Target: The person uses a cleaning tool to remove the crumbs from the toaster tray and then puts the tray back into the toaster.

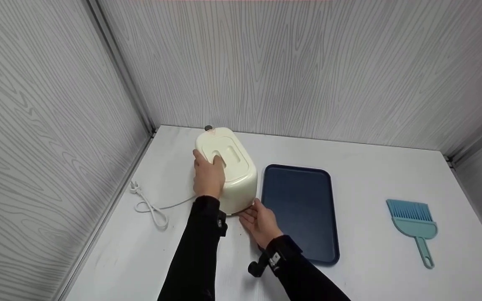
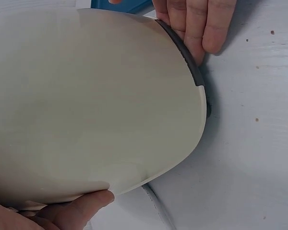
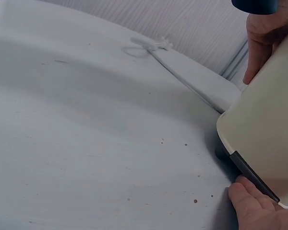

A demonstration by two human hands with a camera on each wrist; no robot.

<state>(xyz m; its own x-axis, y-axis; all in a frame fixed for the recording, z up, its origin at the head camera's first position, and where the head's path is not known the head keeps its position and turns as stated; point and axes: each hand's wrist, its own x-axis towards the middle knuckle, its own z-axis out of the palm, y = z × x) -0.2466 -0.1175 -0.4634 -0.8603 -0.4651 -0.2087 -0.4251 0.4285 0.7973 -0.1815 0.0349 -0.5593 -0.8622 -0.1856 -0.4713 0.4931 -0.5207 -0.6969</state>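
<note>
A cream toaster (image 1: pixel 241 190) stands on the white table, its long side running away from me, with two long recesses in its top and a dark knob (image 1: pixel 208 127) at the far end. My left hand (image 1: pixel 208 177) grips its left side, thumb in a recess on top and fingers down the side. At the near end my right hand (image 1: pixel 260 223) lies low, palm up. In the left wrist view its extended fingers (image 2: pixel 194 28) touch a dark strip (image 2: pixel 185 55) along the toaster's bottom edge. The right thumb is near the lower right corner.
A dark blue tray (image 1: pixel 299 209) lies just right of the toaster. Farther right is a teal dustpan-shaped brush (image 1: pixel 414 228). The toaster's white cord (image 1: pixel 178 205) runs left to a bundled plug (image 1: pixel 136 188). Grey wood-grain panels (image 1: pixel 287 67) border the table.
</note>
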